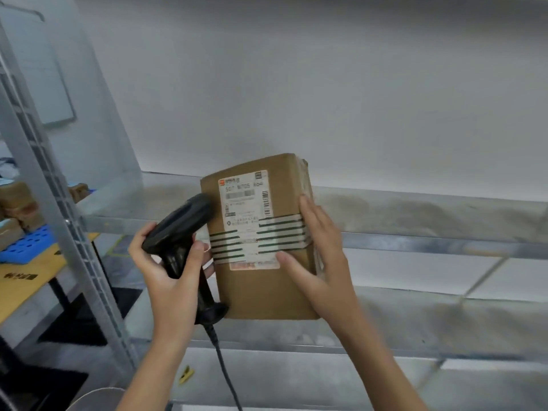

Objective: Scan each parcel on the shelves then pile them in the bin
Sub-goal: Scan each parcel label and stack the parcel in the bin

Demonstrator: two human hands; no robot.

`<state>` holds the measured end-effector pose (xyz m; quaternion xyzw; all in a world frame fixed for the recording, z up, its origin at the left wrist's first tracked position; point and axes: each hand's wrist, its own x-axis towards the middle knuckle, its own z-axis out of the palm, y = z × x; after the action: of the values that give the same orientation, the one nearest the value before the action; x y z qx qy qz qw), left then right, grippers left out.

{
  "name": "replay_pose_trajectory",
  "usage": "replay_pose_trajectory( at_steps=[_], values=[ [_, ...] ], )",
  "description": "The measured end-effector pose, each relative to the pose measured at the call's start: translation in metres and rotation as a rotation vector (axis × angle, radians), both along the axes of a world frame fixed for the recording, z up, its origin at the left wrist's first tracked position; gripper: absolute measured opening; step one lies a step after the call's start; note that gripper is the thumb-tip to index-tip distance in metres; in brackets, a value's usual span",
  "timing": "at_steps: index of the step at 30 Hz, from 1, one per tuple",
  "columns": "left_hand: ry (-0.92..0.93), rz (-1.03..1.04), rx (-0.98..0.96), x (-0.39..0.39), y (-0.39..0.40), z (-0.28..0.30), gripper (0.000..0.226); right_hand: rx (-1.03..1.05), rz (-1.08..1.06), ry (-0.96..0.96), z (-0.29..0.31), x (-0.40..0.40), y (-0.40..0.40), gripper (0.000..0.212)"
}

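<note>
A brown cardboard parcel (pixel 284 191) with a white shipping label and striped tape is held up in front of the metal shelf (pixel 415 221). My right hand (pixel 323 259) grips its right side, thumb across the front face and fingers round the edge. My left hand (pixel 172 271) grips the handle of a black barcode scanner (pixel 181 226). The scanner's head sits right at the parcel's left edge beside the label. A black cable hangs down from the scanner's base.
A grey upright post (pixel 59 221) of the rack stands at left. Beyond it is a wooden table (pixel 26 280) with a blue tray (pixel 26 244) and several brown parcels (pixel 20 209). A lower shelf (pixel 415 327) runs beneath the parcel. A pale rounded rim shows at the bottom left.
</note>
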<state>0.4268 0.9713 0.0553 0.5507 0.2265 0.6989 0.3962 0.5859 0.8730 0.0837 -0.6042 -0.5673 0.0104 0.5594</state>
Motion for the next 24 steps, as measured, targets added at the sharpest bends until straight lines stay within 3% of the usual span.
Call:
replay_pose_trajectory(
  at_steps=[6, 12, 24],
  values=[
    [-0.004, 0.024, -0.072, -0.008, 0.006, -0.018, 0.058, -0.035, -0.022, -0.228, -0.004, -0.022, 0.005, 0.072],
    [-0.041, 0.019, -0.108, -0.007, 0.006, -0.024, 0.06, -0.072, -0.177, -0.289, -0.007, -0.033, 0.015, 0.08],
    [0.064, -0.084, -0.1, -0.007, -0.027, -0.055, 0.064, 0.037, -0.271, -0.039, -0.056, -0.037, -0.035, 0.074]
  ],
)
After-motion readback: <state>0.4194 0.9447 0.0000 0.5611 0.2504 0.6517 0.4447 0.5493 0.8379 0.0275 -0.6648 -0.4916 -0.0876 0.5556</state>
